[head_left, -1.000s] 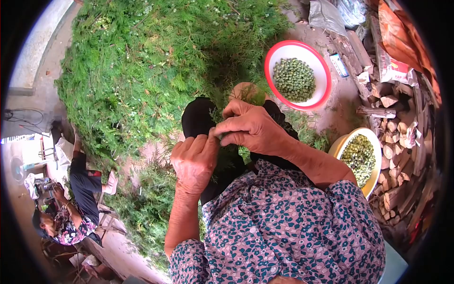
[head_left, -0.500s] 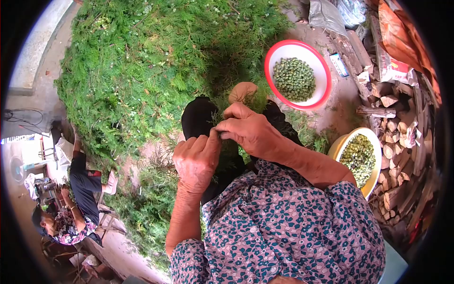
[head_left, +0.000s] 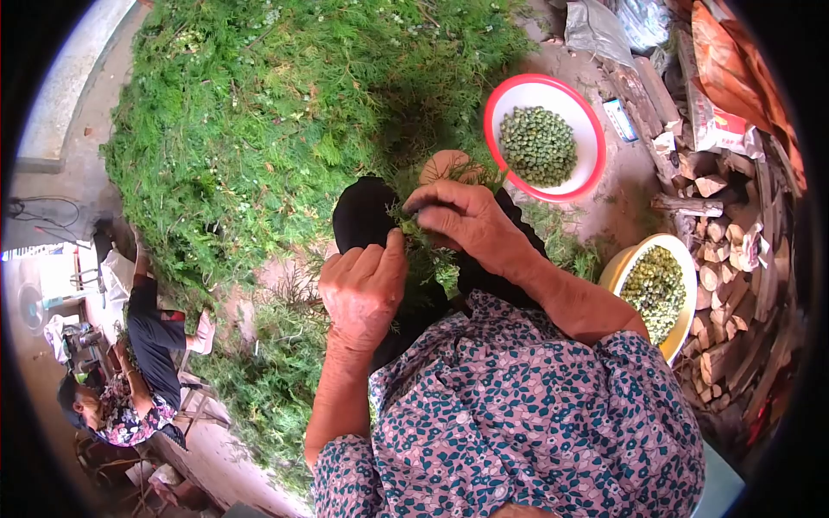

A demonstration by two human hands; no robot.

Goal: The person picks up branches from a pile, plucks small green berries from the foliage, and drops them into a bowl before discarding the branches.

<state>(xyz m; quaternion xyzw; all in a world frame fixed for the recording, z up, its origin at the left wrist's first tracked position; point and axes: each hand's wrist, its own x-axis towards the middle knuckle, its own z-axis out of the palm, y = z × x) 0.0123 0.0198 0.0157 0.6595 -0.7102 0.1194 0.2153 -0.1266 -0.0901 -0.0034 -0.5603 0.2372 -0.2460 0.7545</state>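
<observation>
A broad heap of cut green feathery branches (head_left: pixel 285 121) spreads over the ground beyond the fingertips and to their left. Right of the fingers, well apart, a stack of split brown firewood (head_left: pixel 721 250) runs along the edge of the view. Far left of the fingers and below them, a second person in a flowered top (head_left: pixel 129 380) sits bent over their own work.

Just beyond the right fingers and to their right stands a round white plastic bowl with a red rim (head_left: pixel 531 89), its bottom covered with small round green berries (head_left: pixel 537 145). A yellow round bowl (head_left: pixel 615 269) sits further right and nearer the body, beside the forearm, also heaped with green berries (head_left: pixel 654 285).

Under both hands lie the person's knees in black cloth (head_left: pixel 363 211).

The left hand (head_left: pixel 363 289) is curled into a loose fist, fingers together, thumb pressed upward, clamped on the lower stalk of a small green feathery sprig (head_left: pixel 425 255). The right hand (head_left: pixel 471 224) arches above it, its fingertips (head_left: pixel 413 207) drawn together in a pinch on the upper end of the sprig. The sprig runs between the two hands, over the lap.
</observation>
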